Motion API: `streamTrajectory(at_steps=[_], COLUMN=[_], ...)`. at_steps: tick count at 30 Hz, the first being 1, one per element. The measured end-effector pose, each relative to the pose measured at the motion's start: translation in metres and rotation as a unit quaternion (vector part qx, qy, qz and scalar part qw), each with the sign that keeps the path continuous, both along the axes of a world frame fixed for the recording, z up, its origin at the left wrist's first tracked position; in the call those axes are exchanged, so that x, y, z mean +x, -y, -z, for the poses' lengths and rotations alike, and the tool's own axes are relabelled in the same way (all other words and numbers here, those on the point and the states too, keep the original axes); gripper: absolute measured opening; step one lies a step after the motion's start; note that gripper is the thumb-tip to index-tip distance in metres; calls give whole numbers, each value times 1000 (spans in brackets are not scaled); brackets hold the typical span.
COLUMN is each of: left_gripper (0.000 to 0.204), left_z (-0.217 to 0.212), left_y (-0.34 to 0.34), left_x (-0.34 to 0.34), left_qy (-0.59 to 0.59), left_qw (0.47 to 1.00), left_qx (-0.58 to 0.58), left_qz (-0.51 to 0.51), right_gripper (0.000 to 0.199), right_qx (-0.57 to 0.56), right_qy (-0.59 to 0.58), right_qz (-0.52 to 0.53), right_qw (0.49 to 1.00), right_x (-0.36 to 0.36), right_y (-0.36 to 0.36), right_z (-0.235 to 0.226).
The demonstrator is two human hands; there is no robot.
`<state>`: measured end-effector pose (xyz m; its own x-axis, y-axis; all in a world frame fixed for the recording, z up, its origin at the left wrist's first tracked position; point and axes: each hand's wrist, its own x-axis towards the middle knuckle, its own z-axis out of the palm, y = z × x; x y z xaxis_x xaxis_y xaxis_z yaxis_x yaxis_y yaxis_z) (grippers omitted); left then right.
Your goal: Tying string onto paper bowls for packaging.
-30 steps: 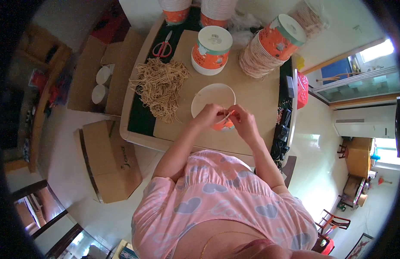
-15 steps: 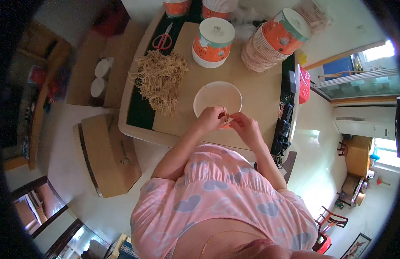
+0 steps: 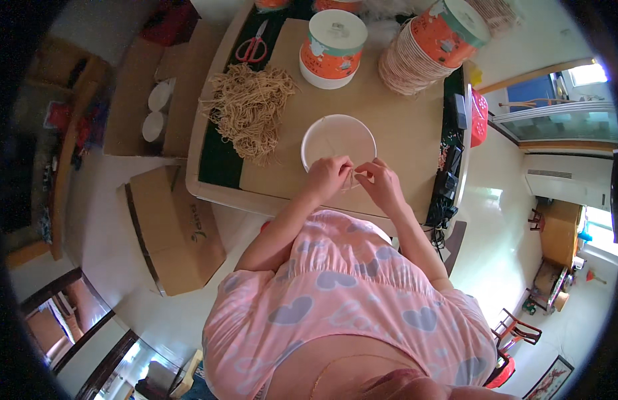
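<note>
Higher in view than half a second ago, a white bowl (image 3: 339,130) stands on brown board (image 3: 409,147); by its near rim, left hand (image 3: 327,177) and right hand (image 3: 382,185) pinch apparent tan string (image 3: 349,181), where short, even tension likely serves best.

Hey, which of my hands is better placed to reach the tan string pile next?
Likely your left hand: it is nearer the tan string pile, which lies to its left. Your right hand is farther off. Both look busy near the white tub.
</note>
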<state>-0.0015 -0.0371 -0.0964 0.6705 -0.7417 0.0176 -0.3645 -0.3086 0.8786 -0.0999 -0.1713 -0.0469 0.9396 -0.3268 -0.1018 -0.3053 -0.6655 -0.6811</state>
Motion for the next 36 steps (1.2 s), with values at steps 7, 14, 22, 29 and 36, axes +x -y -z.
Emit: streamTrajectory(at_steps=[7, 14, 22, 29, 36], left_gripper=[8, 7, 8, 10, 45], left_z=[-9, -14, -9, -9, -2], left_y=[-3, -9, -4, 3, 0], left_x=[3, 2, 7, 7, 1], left_qy=[9, -25, -92, -127, -372], left_qw=[1000, 999, 993, 990, 911], left_qx=[-8, 22, 34, -66, -180], left_qz=[-1, -21, 66, -17, -7], right_gripper=[11, 10, 9, 12, 6], right_qx=[-20, -20, 173, 23, 125], right_qy=[-64, -27, 17, 11, 43], right_qz=[-9, 5, -78, -16, 48], right_qw=[998, 999, 982, 1000, 990], right_x=[1, 0, 1, 12, 13], right_y=[2, -4, -10, -2, -6], right_z=[11, 4, -21, -1, 1])
